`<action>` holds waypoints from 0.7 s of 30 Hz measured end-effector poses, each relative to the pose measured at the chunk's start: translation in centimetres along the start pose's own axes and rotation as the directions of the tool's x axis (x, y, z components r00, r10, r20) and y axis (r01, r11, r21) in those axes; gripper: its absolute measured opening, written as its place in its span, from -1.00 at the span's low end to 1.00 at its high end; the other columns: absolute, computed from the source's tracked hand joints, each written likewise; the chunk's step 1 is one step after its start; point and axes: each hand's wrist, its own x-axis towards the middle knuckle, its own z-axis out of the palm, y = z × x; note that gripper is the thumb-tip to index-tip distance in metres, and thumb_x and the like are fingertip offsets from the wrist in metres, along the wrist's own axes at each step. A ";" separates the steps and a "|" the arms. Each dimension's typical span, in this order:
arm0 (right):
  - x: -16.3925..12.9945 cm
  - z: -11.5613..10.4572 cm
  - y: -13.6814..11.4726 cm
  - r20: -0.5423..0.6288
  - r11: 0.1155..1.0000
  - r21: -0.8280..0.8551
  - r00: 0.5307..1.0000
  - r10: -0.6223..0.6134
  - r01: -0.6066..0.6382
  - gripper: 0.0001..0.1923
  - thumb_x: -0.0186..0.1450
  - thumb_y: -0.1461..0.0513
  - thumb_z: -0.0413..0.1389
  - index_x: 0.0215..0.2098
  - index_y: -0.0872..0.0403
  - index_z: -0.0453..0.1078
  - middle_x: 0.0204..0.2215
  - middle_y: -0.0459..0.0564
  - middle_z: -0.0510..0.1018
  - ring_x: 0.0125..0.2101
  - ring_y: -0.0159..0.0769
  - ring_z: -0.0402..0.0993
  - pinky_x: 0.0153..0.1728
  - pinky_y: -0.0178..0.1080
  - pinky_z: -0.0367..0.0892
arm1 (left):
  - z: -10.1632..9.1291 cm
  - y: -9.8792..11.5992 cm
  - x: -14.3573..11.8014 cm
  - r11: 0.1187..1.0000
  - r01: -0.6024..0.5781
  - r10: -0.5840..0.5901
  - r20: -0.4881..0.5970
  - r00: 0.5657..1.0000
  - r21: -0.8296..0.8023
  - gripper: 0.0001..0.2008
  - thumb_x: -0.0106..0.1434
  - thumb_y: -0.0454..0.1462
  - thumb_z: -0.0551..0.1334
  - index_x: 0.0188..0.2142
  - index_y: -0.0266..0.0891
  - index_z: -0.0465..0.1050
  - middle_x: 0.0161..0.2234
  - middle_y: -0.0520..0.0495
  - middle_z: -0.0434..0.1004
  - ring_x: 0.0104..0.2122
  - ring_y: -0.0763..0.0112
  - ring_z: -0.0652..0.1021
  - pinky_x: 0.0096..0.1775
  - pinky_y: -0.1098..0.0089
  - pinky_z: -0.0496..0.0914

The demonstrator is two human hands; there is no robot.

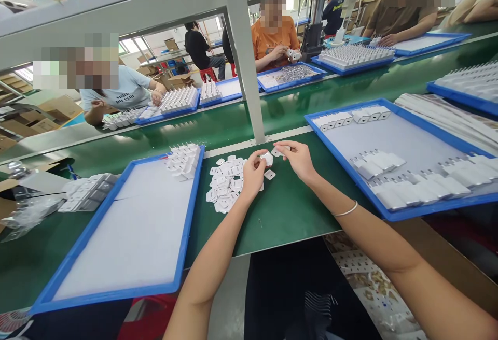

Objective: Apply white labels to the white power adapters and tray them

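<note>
My left hand (252, 173) pinches a small white charger body (266, 158) above the green table. My right hand (298, 158) holds a small white flat piece (277, 151) at its fingertips, right beside the charger body. Just left of my hands lies a pile of white flat pieces (224, 184), with one loose piece (270, 174) between my wrists. A blue tray on the left (116, 246) has a small cluster of white chargers (183, 160) in its far right corner. A blue tray on the right (350, 166) carries rows of white chargers (408, 184).
A grey post (245, 55) rises just behind my hands. Beyond it runs a green conveyor belt (311, 101). Other people sit across it with blue trays of white parts (352, 56). Plastic bags and parts (81, 195) lie at the far left. A cardboard box (447, 257) sits lower right.
</note>
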 end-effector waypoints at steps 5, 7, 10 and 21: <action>-0.2 0.1 -0.4 0.017 0.991 -0.054 0.993 -0.121 0.122 -0.80 0.13 0.06 0.33 -0.34 -0.03 0.63 -0.29 0.00 0.62 -0.33 -0.20 0.44 -0.32 -0.14 0.40 | 0.2 -0.4 0.2 0.999 0.023 -0.022 0.014 1.000 -0.048 -0.78 0.21 -0.27 0.26 -0.16 -0.21 0.59 -0.22 -0.08 0.65 -0.28 0.33 0.61 -0.06 0.24 0.51; -0.1 -0.1 -0.6 0.084 0.986 -0.063 0.986 -0.147 0.153 -0.83 0.14 0.07 0.33 -0.37 -0.04 0.63 -0.27 0.00 0.60 -0.32 -0.21 0.44 -0.31 -0.13 0.39 | 0.2 -0.4 0.4 0.995 0.049 -0.045 0.045 0.998 -0.087 -0.78 0.20 -0.26 0.26 -0.18 -0.22 0.60 -0.21 -0.09 0.66 -0.29 0.34 0.61 -0.07 0.24 0.52; 0.4 -0.6 -1.0 0.232 0.980 -0.090 0.961 -0.151 0.176 -0.87 0.08 0.10 0.37 -0.43 -0.05 0.66 -0.22 0.00 0.53 -0.35 -0.26 0.41 -0.34 -0.14 0.37 | -0.2 -0.1 0.6 0.980 0.121 -0.101 0.130 0.986 -0.156 -0.78 0.17 -0.21 0.27 -0.24 -0.25 0.62 -0.28 -0.11 0.67 -0.34 0.34 0.63 -0.09 0.23 0.54; 1.4 -1.8 -0.5 0.332 0.986 -0.137 0.942 -0.049 0.100 -0.66 0.05 0.19 0.38 -0.16 -0.07 0.66 -0.40 -0.11 0.52 -0.45 -0.33 0.39 -0.32 -0.16 0.38 | -1.8 0.7 1.1 0.961 0.194 -0.159 0.181 0.971 -0.198 -0.66 0.04 -0.18 0.44 -0.17 -0.23 0.62 -0.33 -0.06 0.66 -0.38 0.44 0.59 -0.15 0.32 0.52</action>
